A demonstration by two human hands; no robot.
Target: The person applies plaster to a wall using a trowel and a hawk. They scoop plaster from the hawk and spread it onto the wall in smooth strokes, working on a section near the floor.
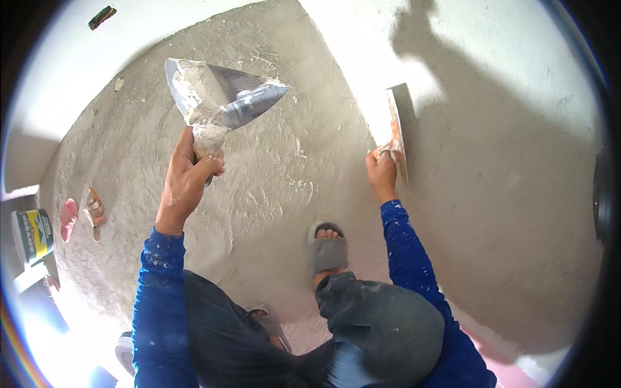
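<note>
My left hand (191, 178) grips the putty-coated handle of a wide metal scraper (252, 100) at upper left; a lump of grey-white paste sits on its blade. My right hand (381, 169) is closed on the handle of a long flat trowel (396, 116) with an orange, smeared grip, held edge-on at the right side, against or close to the plastered surface (498, 213); whether it touches cannot be told. Both sleeves are blue with white specks. Rough grey plaster (272, 168) spreads below the scraper.
At far left lie a pink slipper (69, 220), an orange-handled tool (95, 210) and a white-yellow bucket (32, 236). A small dark object (101, 17) is on the white wall. My slippered foot (328, 249) and bent legs are below. A shadow falls across the right-hand surface.
</note>
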